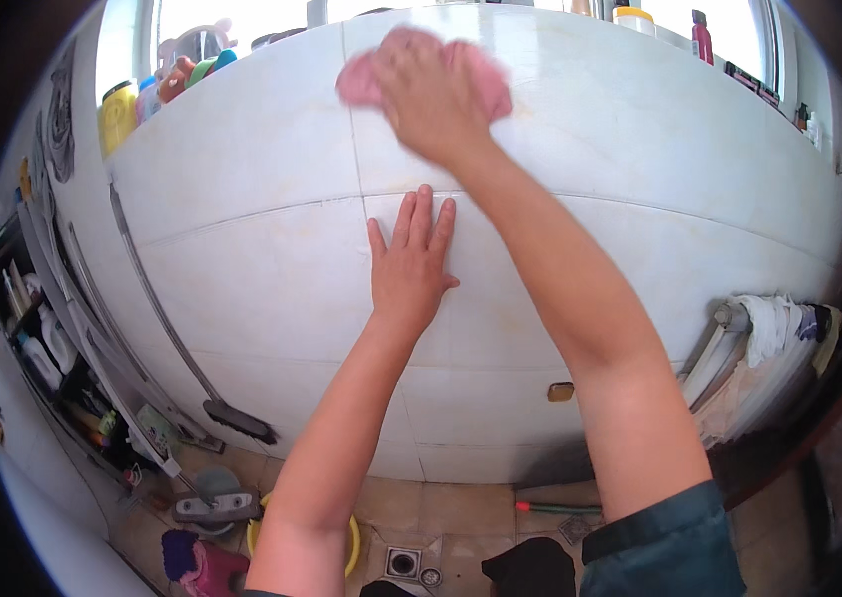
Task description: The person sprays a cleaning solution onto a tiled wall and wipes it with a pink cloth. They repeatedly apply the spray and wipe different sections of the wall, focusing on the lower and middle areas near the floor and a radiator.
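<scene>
A pink cloth (484, 78) lies bunched beneath my right hand (432, 101), which presses it against the white tiled wall (272, 291) just below the window ledge. Both cloth and fingers are somewhat blurred. Lower down, my left hand (412, 257) rests with its fingers spread on the tiles, close to a horizontal grout line. It holds nothing. Part of the cloth is covered by the right hand.
Bottles and jars, among them a yellow container (119, 116) and a red bottle (702, 37), line the ledge. A long-handled brush (240, 420) leans at left near a flat mop (216, 506). Cloths hang over a radiator (734, 351) at right. A floor drain (403, 563) lies below.
</scene>
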`<state>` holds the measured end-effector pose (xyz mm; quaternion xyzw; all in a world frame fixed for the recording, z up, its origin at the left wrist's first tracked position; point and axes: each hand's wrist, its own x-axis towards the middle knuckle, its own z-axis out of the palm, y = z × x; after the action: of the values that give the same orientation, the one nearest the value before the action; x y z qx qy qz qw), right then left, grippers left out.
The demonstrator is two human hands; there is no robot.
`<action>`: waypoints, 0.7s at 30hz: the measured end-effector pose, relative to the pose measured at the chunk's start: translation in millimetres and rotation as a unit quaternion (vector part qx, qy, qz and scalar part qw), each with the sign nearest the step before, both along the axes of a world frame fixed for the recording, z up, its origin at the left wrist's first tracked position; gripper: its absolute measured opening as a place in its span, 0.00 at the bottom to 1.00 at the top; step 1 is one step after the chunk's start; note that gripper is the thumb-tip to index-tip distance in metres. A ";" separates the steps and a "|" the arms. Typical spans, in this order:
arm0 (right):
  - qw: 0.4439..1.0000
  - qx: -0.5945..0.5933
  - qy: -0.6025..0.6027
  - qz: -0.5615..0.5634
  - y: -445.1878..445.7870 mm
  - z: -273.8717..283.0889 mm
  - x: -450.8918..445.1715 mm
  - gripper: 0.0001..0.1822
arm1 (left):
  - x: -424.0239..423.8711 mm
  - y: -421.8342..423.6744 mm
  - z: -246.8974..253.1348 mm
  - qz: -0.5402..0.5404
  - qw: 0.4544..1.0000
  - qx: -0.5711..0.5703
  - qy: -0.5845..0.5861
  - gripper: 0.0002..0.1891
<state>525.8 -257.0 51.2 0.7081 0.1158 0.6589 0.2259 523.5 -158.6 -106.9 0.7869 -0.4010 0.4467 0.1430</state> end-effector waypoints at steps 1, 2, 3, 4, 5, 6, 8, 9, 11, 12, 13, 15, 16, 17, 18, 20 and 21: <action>0.992 -0.053 0.011 0.114 -3.7 -17.2 11.9 0.22 | 1.7 2.7 0.8 -0.001 1.000 0.009 -0.002 0.42; 0.989 -0.062 0.067 0.119 -9.8 -45.1 8.9 0.23 | 7.3 10.1 -2.2 0.008 1.000 0.019 0.000 0.40; 0.982 -0.069 0.125 0.121 -18.0 -72.0 2.8 0.23 | 8.5 19.5 -5.1 0.017 1.000 0.027 0.002 0.39; 0.979 -0.069 0.167 0.091 -33.2 -93.5 -15.2 0.23 | 0.3 31.0 -11.7 -0.037 0.999 0.020 -0.004 0.34; 0.982 -0.060 0.177 0.038 -50.2 -108.7 -28.7 0.22 | -10.3 49.0 -23.9 -0.050 0.998 0.027 0.000 0.34; 0.989 0.002 0.136 0.061 -92.7 -119.3 -31.2 0.22 | -25.9 63.0 -38.5 -0.072 0.997 0.032 0.004 0.34; 0.995 0.101 -0.002 -0.019 -101.5 -87.0 -58.3 0.22 | -44.0 92.5 -69.6 -0.088 0.994 0.054 0.031 0.34; 0.985 0.133 -0.086 -0.064 -100.9 -63.6 -61.1 0.21 | -48.1 111.4 -84.2 -0.088 0.993 0.066 0.052 0.34; 0.966 0.152 -0.171 -0.123 -70.6 -19.9 -25.2 0.20 | -57.9 131.6 -112.1 -0.083 0.987 0.090 0.106 0.33; 0.970 0.141 -0.131 -0.149 -37.8 -10.0 -5.0 0.20 | -57.6 138.9 -127.3 -0.074 0.983 0.102 0.133 0.33; 0.973 0.123 -0.072 -0.182 4.4 -8.2 11.3 0.17 | -57.0 150.7 -137.4 -0.058 0.979 0.118 0.159 0.32; 0.991 0.034 0.027 -0.124 40.0 -21.4 37.8 0.18 | -62.0 146.6 -152.8 -0.060 0.975 0.098 0.192 0.31; 0.998 -0.038 0.024 0.040 44.0 -52.2 48.7 0.16 | -69.4 143.2 -164.5 -0.066 0.970 0.087 0.216 0.30; 0.995 -0.082 0.032 0.056 39.7 -87.3 58.5 0.16 | -76.2 142.0 -175.5 -0.072 0.965 0.085 0.236 0.30; 0.989 -0.109 0.081 0.054 39.5 -120.0 45.9 0.17 | -80.4 144.7 -184.1 -0.073 0.962 0.081 0.252 0.29; 0.970 -0.152 0.189 0.025 26.7 -187.0 -0.3 0.20 | -92.8 161.5 -203.8 -0.054 0.950 0.081 0.296 0.28; 0.963 -0.162 0.216 0.018 8.2 -206.5 -18.8 0.22 | -97.8 174.0 -216.6 -0.041 0.942 0.082 0.323 0.28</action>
<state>507.0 -248.8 -155.3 0.7857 0.2795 0.4663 0.2952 425.7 15.4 -323.5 0.8808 -0.4002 0.1279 0.2183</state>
